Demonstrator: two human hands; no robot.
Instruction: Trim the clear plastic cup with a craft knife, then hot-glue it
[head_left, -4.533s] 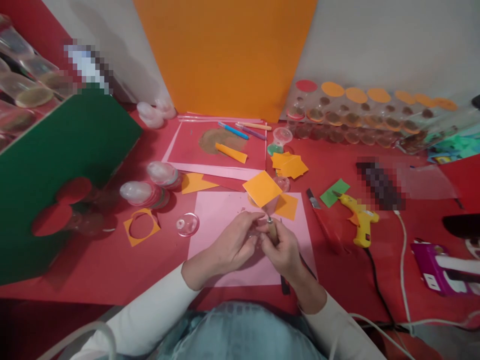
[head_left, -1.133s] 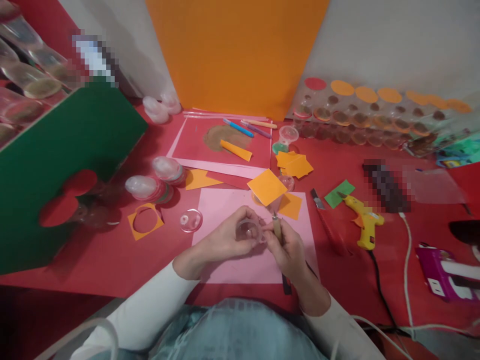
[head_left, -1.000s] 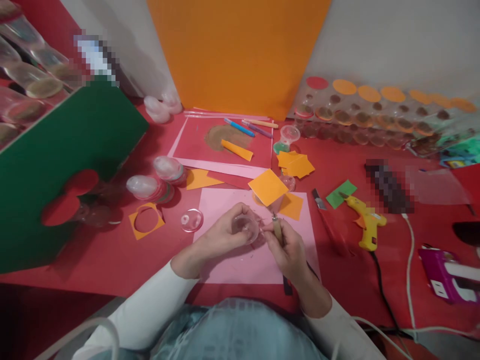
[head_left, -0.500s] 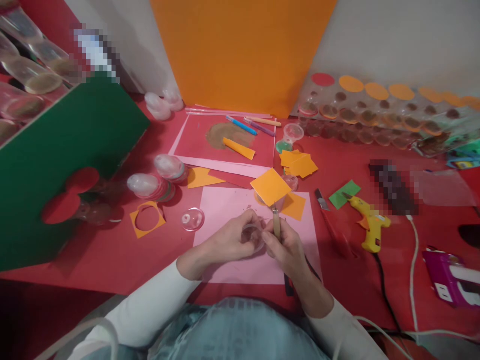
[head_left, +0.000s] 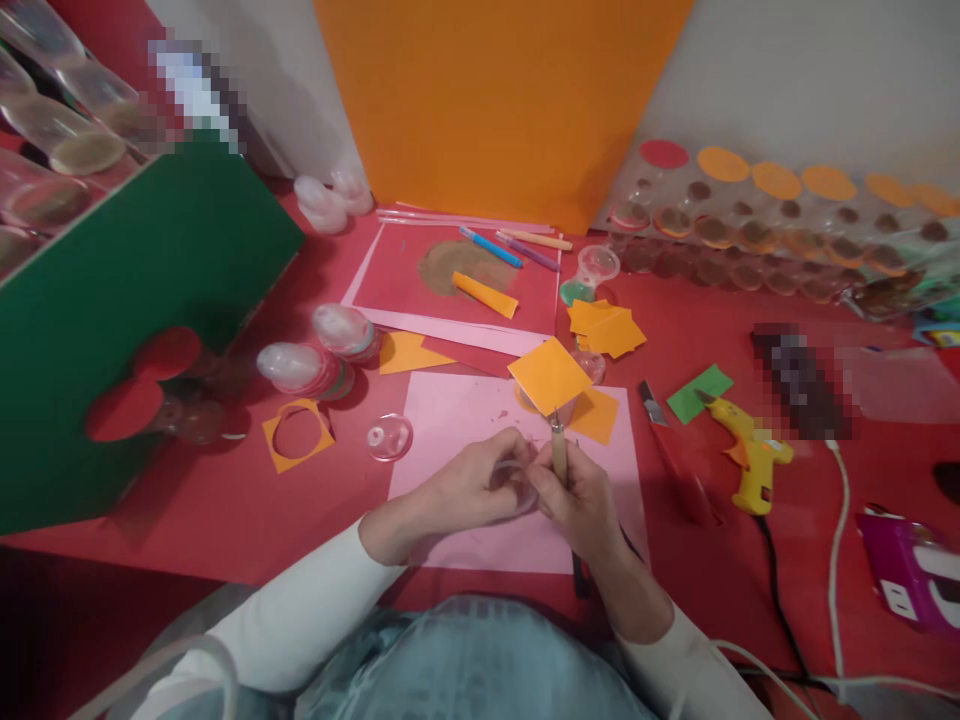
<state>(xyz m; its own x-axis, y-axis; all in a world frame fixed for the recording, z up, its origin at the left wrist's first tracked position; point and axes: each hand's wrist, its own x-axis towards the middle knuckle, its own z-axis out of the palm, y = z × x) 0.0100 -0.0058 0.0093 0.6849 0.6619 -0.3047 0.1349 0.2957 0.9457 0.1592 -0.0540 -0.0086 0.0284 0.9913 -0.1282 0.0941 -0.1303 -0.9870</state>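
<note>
My left hand [head_left: 474,482] is closed around a small clear plastic cup [head_left: 516,476], its rim showing between thumb and fingers. Close against it, my right hand [head_left: 586,502] grips a wooden-handled awl [head_left: 559,455], its thin metal tip pointing up and away from me. The right fingertips meet the cup's edge; whether they pinch it too is hard to see. Under both hands lies a pink sheet [head_left: 442,410] with small scraps on it. Just beyond the awl's tip is an orange paper square [head_left: 550,374], with another orange square [head_left: 598,416] beside it.
A red-handled utility knife [head_left: 679,455] and a yellow glue gun [head_left: 750,450] with its cord lie at right. To the left are a clear lid [head_left: 388,437], an orange cut-out frame [head_left: 279,447], stacked clear cups [head_left: 300,370] and a green board [head_left: 150,330]. Markers [head_left: 491,246] lie farther back.
The view has shifted slightly. Both hands stay together, and the cup appears turned a little in my fingers. The awl remains in my right hand, pointing upward.
</note>
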